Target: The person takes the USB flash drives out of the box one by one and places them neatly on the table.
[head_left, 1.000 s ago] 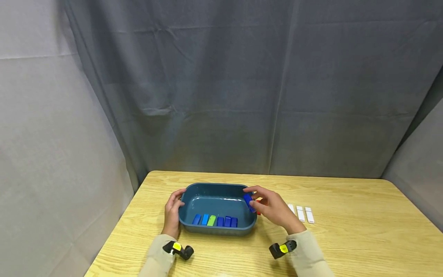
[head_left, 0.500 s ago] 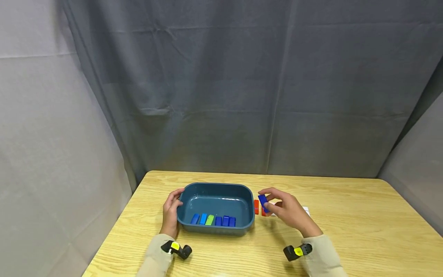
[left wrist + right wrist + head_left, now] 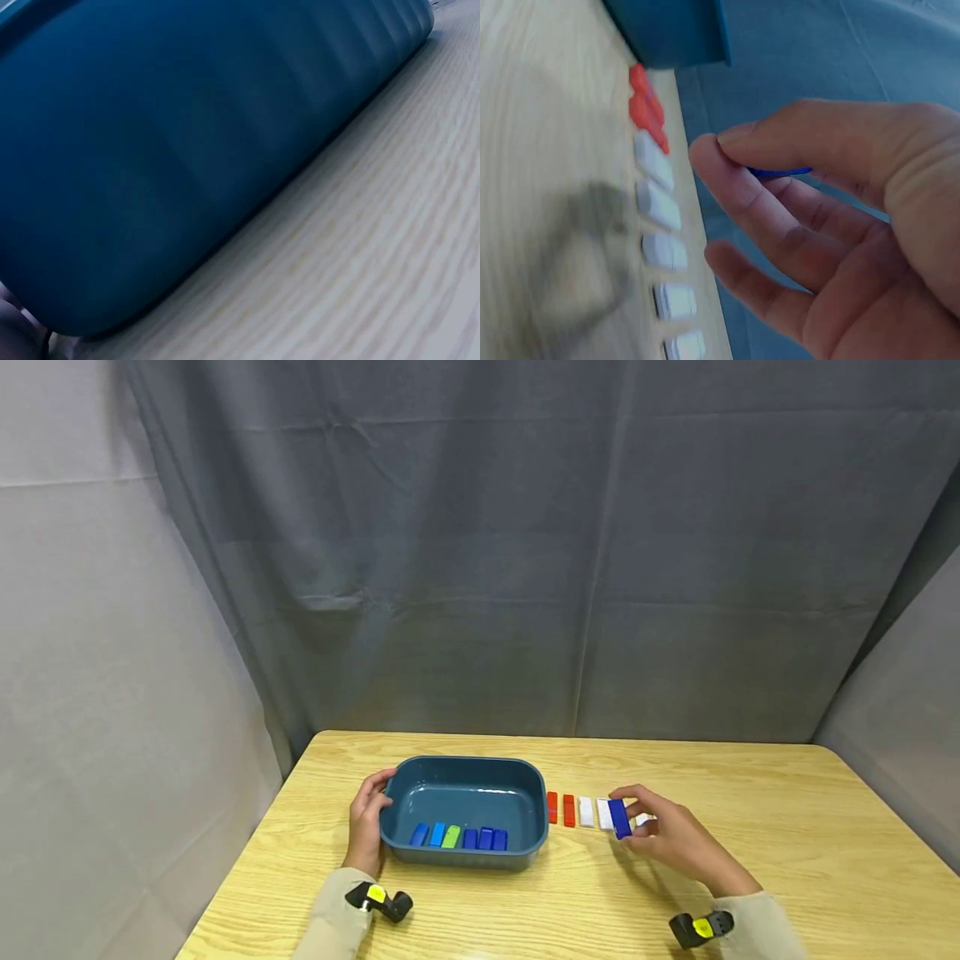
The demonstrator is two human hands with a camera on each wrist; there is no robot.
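Blue stick (image 3: pixel 619 819) hangs outside tub (image 3: pixel 465 859), right hand (image 3: pixel 677 839) pinching, left hand (image 3: pixel 366 823) seemingly gripping rim (image 3: pixel 468 758).

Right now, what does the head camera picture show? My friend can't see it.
A right hand pinches a blue block in front of a row of red blocks and white blocks on a wooden table. The left hand holds the left end of a teal tub with five blue blocks and one green block inside.

A curtained-off workspace: grey drapes (image 3: pixel 450 568) flank and back a wood-grain table (image 3: pixel 787 827).
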